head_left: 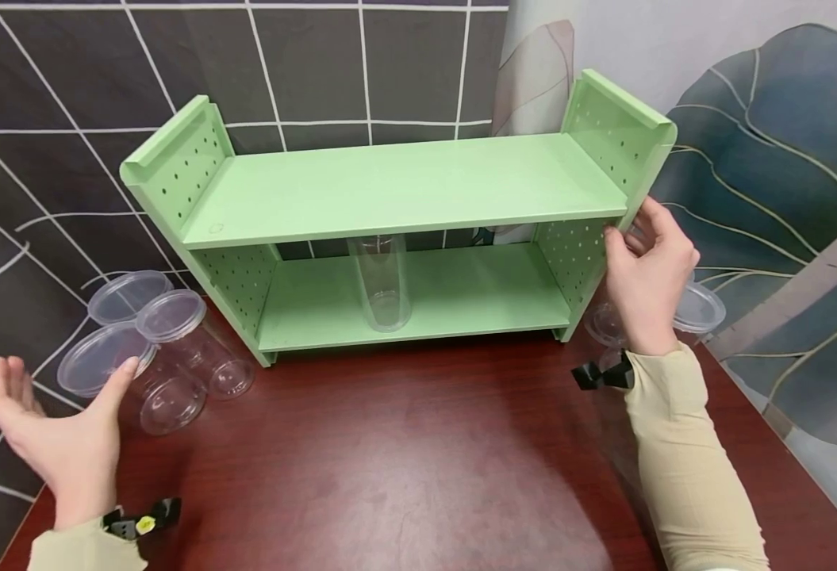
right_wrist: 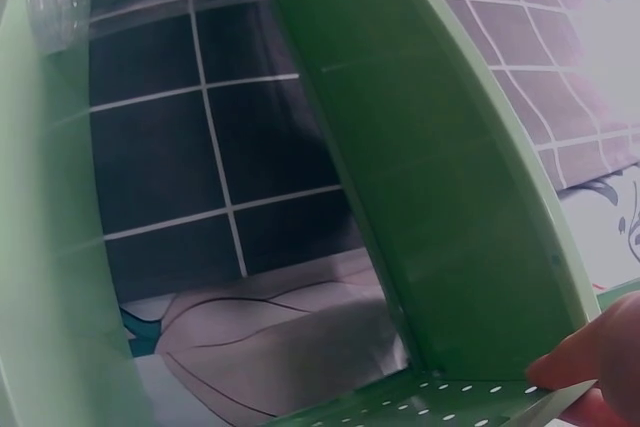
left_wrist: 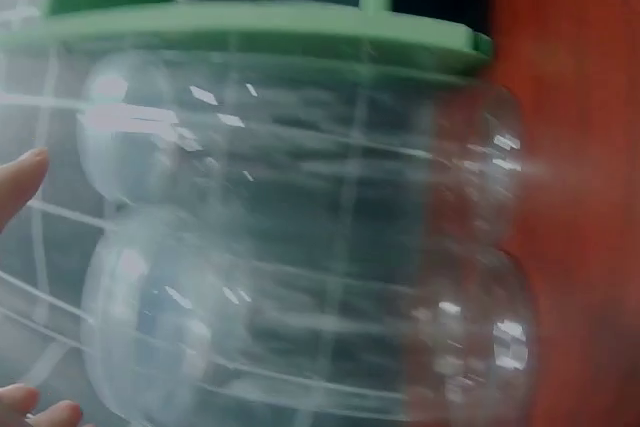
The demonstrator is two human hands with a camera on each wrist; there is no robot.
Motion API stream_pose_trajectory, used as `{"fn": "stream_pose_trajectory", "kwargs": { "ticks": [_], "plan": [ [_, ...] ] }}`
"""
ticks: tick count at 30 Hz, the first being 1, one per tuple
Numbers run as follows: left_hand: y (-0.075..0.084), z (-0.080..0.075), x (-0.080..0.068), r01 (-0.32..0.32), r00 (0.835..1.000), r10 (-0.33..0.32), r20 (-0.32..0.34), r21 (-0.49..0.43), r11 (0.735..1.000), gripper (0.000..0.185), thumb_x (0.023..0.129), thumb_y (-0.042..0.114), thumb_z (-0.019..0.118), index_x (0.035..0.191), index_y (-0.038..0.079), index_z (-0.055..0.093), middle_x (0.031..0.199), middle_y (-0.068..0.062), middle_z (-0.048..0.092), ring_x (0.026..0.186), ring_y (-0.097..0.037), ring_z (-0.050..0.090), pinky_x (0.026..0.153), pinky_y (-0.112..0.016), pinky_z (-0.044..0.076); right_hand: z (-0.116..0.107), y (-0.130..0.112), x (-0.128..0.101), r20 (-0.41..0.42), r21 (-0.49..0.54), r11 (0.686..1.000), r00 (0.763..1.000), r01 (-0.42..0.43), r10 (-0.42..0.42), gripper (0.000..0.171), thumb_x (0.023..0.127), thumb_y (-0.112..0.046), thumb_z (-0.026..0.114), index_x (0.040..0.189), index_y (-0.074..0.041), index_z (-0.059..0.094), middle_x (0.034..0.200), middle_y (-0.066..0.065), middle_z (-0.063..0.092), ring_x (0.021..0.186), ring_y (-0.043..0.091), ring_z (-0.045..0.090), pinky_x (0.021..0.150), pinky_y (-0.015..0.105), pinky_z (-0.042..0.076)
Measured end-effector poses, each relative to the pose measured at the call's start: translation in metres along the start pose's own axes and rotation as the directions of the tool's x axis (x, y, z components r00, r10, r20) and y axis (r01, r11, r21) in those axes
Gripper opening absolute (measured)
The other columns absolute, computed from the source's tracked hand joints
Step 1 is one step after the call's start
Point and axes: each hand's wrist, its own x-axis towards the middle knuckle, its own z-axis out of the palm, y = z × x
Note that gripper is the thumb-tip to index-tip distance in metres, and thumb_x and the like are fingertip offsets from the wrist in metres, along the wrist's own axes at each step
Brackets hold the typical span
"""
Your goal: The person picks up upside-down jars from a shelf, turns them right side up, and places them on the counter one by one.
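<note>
A light green two-tier shelf (head_left: 404,186) with perforated side panels stands on the table. My right hand (head_left: 646,274) grips the front edge of its right panel, the thumb at the front and fingers round the outer side. In the right wrist view, fingertips (right_wrist: 585,362) meet the panel's edge. One clear plastic jar (head_left: 382,289) stands on the lower tier. Three clear lidded jars, including a front jar (head_left: 104,361), cluster left of the shelf. My left hand (head_left: 68,436) is beside them, thumb and fingers spread wide, holding nothing; the thumb overlaps the front jar in the head view.
More clear jars, one with a visible lid (head_left: 700,308), stand behind my right hand, partly hidden. The dark red wooden table (head_left: 404,460) reaches a right edge. A dark tiled-pattern wall covering (head_left: 311,75) rises behind the shelf.
</note>
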Motion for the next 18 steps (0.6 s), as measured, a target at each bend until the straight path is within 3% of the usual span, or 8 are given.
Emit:
{"fn": "stream_pose_trajectory", "kwargs": {
  "ticks": [5,8,13,18],
  "plan": [
    [0.033,0.004,-0.018,-0.183,0.983,0.182,-0.022,-0.053,0.982,0.093,0.068,-0.005,0.087,0.149,0.004,0.041,0.149,-0.006,0.045,0.137,-0.016,0.04,0.114,-0.015,0.025,0.0,-0.001,0.0,-0.002,-0.005,1.0,1.0,-0.001,0.001,0.04,0.094,-0.003,0.069,0.133,-0.014,0.069,0.122,0.006,0.071,0.106,0.011,0.069,0.091,0.024,0.055],
    [0.044,0.01,-0.028,-0.252,0.967,0.252,-0.022,-0.176,0.952,0.091,0.064,-0.009,0.088,0.144,0.001,0.045,0.147,-0.011,0.048,0.137,-0.022,0.041,0.116,-0.021,0.026,0.0,-0.005,0.0,0.0,-0.011,1.0,1.0,0.0,0.0,0.04,0.094,-0.002,0.068,0.132,-0.012,0.069,0.121,0.008,0.072,0.106,0.012,0.069,0.09,0.024,0.055],
    [0.058,0.023,-0.043,-0.279,0.951,0.31,0.012,-0.402,0.872,0.092,0.057,-0.014,0.091,0.138,-0.004,0.049,0.143,-0.02,0.05,0.137,-0.03,0.041,0.119,-0.03,0.026,-0.001,-0.003,0.0,0.005,-0.019,1.0,1.0,0.01,-0.01,0.04,0.094,-0.003,0.068,0.132,-0.012,0.069,0.121,0.008,0.072,0.106,0.012,0.069,0.09,0.025,0.055],
    [0.059,0.034,-0.056,-0.289,0.924,0.37,0.096,-0.46,0.84,0.092,0.057,-0.011,0.094,0.138,-0.005,0.05,0.141,-0.023,0.052,0.136,-0.034,0.043,0.12,-0.039,0.027,-0.001,0.003,0.002,0.009,-0.024,0.999,1.0,0.021,-0.021,0.039,0.094,-0.007,0.07,0.132,-0.015,0.069,0.119,0.006,0.072,0.104,0.011,0.07,0.088,0.023,0.056]
  ]
}}
